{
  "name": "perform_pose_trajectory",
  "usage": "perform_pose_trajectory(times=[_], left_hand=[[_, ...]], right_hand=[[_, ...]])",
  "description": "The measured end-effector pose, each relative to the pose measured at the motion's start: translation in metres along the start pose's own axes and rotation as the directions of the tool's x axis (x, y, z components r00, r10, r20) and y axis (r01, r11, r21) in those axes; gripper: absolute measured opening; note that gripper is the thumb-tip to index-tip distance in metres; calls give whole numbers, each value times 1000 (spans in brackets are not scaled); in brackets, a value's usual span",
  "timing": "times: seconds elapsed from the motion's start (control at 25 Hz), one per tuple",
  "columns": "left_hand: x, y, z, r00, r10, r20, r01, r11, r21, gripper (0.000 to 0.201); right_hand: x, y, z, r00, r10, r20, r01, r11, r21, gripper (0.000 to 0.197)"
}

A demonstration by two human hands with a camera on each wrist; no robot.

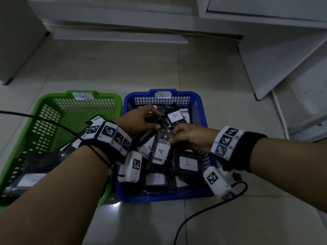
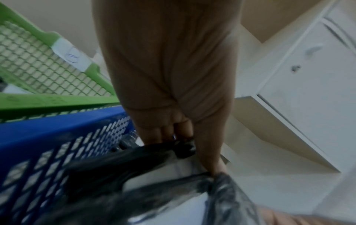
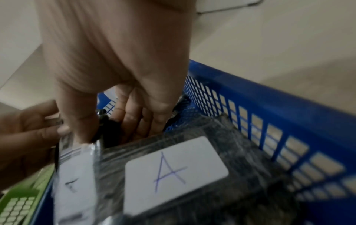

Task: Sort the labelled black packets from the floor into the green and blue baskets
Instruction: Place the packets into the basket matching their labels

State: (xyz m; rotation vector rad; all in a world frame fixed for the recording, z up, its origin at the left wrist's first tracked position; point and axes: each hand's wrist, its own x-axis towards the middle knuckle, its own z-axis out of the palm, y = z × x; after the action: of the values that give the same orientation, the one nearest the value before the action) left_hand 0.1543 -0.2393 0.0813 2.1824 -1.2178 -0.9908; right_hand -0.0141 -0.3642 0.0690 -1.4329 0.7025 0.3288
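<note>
The green basket (image 1: 44,100) stands on the left and the blue basket (image 1: 159,198) on the right, side by side on the tiled floor. Several black packets with white "A" labels lie in the blue basket, one flat at the right (image 3: 173,172). Both hands hover over it. My right hand (image 1: 174,135) pinches the top edge of a black "A" packet (image 1: 161,151) that hangs down. My left hand (image 1: 150,121) curls its fingers round a black packet (image 2: 125,161) just beyond. I cannot tell whether both hands hold the same packet.
Black packets (image 1: 35,165) with white labels lie at the near end of the green basket. A black cable (image 1: 203,214) runs over the floor in front of the blue basket. White cabinets (image 1: 265,7) and a leaning white panel (image 1: 283,59) stand behind.
</note>
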Motion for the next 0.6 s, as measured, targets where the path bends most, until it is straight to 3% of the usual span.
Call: perform_pose_trajectory(times=[0.12, 0.24, 0.4, 0.52, 0.6], left_hand=[[1, -6, -3, 995, -52, -83, 61, 993, 97, 22], [6, -7, -1, 961, 37, -274, -14, 996, 88, 25], [22, -2, 4, 966, 77, -246, -37, 986, 164, 47], [29, -4, 14, 954, 105, -279, -38, 971, 235, 52], [29, -7, 17, 931, 141, -336, -39, 955, 293, 40]], right_hand=[[1, 1, 2, 998, 11, -63, -3, 992, 130, 18], [5, 2, -1, 986, 47, -160, -2, 962, 272, 17], [2, 2, -4, 958, 72, -278, 23, 946, 324, 12], [1, 3, 0, 968, 74, -239, 16, 935, 354, 17], [6, 6, 6, 979, 87, -186, -13, 930, 367, 12]])
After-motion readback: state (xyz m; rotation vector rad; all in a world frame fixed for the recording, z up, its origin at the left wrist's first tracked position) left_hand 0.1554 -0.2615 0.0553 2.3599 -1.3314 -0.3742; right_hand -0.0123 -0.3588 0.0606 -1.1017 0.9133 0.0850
